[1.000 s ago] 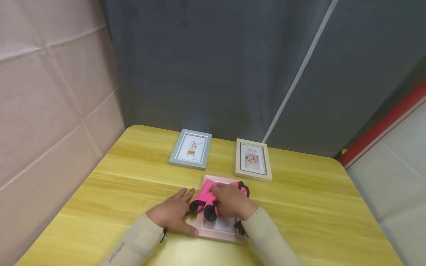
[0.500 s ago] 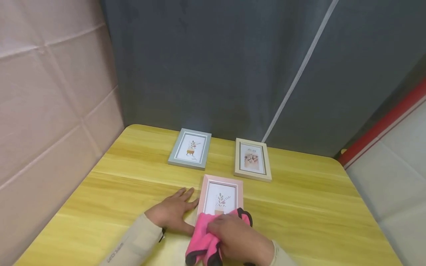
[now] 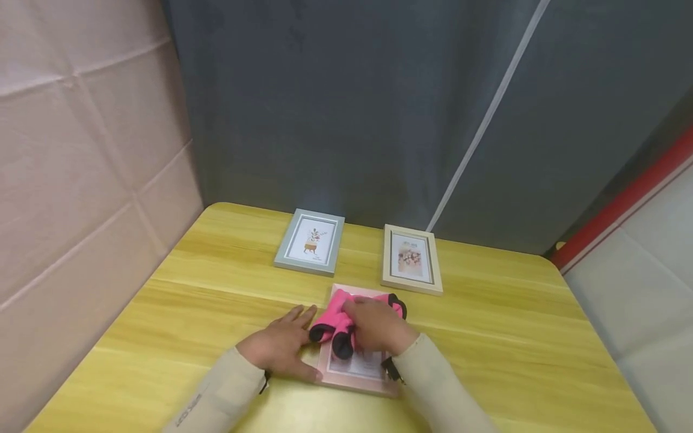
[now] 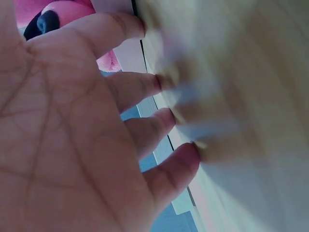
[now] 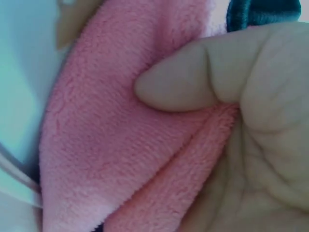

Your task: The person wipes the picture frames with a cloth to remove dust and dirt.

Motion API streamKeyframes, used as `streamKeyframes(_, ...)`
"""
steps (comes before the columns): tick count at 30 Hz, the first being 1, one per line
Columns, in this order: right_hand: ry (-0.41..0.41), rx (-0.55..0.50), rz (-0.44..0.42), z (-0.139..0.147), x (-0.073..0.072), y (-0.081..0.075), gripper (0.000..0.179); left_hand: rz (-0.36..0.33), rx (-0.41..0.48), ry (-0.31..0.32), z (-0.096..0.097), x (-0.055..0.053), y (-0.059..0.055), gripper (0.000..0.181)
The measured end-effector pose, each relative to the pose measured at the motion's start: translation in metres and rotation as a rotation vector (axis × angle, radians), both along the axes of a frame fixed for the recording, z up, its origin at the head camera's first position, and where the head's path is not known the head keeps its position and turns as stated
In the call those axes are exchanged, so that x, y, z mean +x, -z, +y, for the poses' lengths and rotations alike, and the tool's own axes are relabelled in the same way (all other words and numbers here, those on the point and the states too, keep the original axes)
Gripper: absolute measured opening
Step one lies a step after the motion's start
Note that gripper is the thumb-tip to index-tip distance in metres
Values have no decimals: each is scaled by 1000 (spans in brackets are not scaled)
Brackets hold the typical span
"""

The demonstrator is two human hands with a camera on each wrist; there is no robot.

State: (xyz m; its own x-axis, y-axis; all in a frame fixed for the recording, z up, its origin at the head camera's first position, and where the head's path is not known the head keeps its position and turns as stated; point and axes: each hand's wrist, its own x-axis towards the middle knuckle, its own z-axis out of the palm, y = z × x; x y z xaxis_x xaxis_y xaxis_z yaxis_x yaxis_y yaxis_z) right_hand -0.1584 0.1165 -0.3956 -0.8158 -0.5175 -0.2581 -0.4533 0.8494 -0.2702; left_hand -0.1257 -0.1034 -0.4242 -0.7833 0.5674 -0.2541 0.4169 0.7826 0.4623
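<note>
A pink picture frame (image 3: 357, 382) lies flat on the table, its upper part covered by a bunched pink cloth (image 3: 331, 314) with black edging. My right hand (image 3: 375, 325) grips this cloth on the frame's glass. In the right wrist view the thumb presses into the fluffy cloth (image 5: 111, 121), and the other fingers are mostly hidden behind its folds. At the frame's left side my left hand (image 3: 283, 346) rests with fingers spread, fingertips on the table and the thumb at the frame's lower left edge. The left wrist view shows its palm (image 4: 63, 130) with nothing in it.
Farther back on the table (image 3: 216, 288) lie a light blue picture frame (image 3: 310, 243) on the left and a cream one (image 3: 411, 260) on the right. A dark grey panel (image 3: 325, 108) stands behind the table's far edge, and a pale covered wall (image 3: 81, 150) rises at the left.
My right hand drew the cloth down to the frame's near end half a second ago, baring the picture, and is now back up over the upper part. My left hand has barely moved.
</note>
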Motion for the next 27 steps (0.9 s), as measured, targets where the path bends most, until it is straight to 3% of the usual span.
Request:
streamKeyframes(3,16,-54,-53,2,-4,-3,40,4,6,-2,-1,0,0,89)
streamKeyframes(6,-56,-151,-43,6,4,-11,29,10,16,-3,-2,-1,-1,90)
streamKeyframes(10,-238,-255,-23,12,33,-23,24,1,7,-4,-2,-2,-1,95)
streamKeyframes(14,-356,-232,28,10,62,-19,24,0,-2,-1,-1,-3,0,97)
streamKeyframes(17,-323,-170,76,4,68,-10,23,12,-18,7,-1,-3,0,96)
streamKeyframes(19,-269,-121,112,1,64,-6,22,19,-33,13,-1,-3,0,95)
streamKeyframes(23,-159,-42,106,0,43,-3,23,26,-25,28,-1,-3,1,97)
streamKeyframes(27,-48,31,48,0,16,-2,29,10,4,20,-1,-2,2,91)
